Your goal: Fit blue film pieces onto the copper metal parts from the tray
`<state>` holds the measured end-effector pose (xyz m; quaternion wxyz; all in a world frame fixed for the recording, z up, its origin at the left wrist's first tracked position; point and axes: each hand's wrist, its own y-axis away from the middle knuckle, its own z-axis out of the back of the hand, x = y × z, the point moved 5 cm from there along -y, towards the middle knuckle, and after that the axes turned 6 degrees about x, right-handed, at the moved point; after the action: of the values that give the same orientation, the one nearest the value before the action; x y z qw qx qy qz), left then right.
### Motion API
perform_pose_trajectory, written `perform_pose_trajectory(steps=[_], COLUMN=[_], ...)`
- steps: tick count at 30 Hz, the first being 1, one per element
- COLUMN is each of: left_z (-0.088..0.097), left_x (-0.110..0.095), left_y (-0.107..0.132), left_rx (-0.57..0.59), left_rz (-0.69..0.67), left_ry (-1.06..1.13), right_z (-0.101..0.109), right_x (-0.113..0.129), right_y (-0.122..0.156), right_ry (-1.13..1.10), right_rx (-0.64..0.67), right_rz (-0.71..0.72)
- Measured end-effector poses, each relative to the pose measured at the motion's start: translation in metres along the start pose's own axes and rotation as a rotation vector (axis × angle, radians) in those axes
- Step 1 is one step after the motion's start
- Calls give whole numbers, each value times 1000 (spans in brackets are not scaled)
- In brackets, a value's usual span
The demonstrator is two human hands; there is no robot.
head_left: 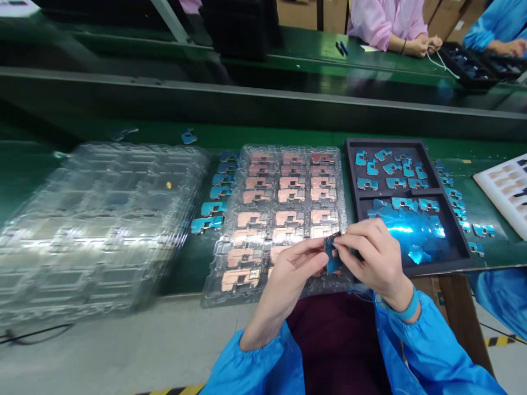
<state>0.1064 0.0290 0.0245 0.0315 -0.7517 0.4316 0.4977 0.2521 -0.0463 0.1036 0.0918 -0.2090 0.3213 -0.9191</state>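
Both my hands meet over the near edge of a clear plastic tray (214, 277) filled with several copper-coloured parts (252, 219). My left hand (290, 271) pinches a small blue part (331, 258) from the left. My right hand (376, 258) grips the same part from the right, fingers curled on its top edge. A black foam tray (467, 247) just right of my hands holds several blue parts and loose blue film (405, 230).
A stack of empty clear trays (99, 225) lies at the left. Blue parts lie in a row (214, 206) on the green belt, and more lie right of the black tray (461, 211). Across the line, other people's hands (426, 44) work at black trays.
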Motion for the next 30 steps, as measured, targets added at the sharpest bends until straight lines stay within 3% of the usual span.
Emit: perform_pose_trajectory(steps=[5,14,20,24,27,28,30], left_z=[-3,-3,-6,-3,2,4,7], left_x=[3,2,-5,-10,-15,-17,-22], left_y=[-4,-5,-2,-5,-6,-6,-4], left_rx=[41,26,-37,-105,-165,-182,-214], left_rz=[-2,22,19,-49,-112,-130,-165], left_ry=[164,285,269,289,289,279,219], right_z=[-6,4,15,26,43,48,54], right_x=[6,10,9,-5,-36,-50,-81], right_y=[13,25,45,67,84,89,98], right_ry=[113,45,9,-18,135,224,381], right_rx=[12,19,3,-120,-284,-288,-168], right_rz=[182,243,192,-16,-258,-370,-598])
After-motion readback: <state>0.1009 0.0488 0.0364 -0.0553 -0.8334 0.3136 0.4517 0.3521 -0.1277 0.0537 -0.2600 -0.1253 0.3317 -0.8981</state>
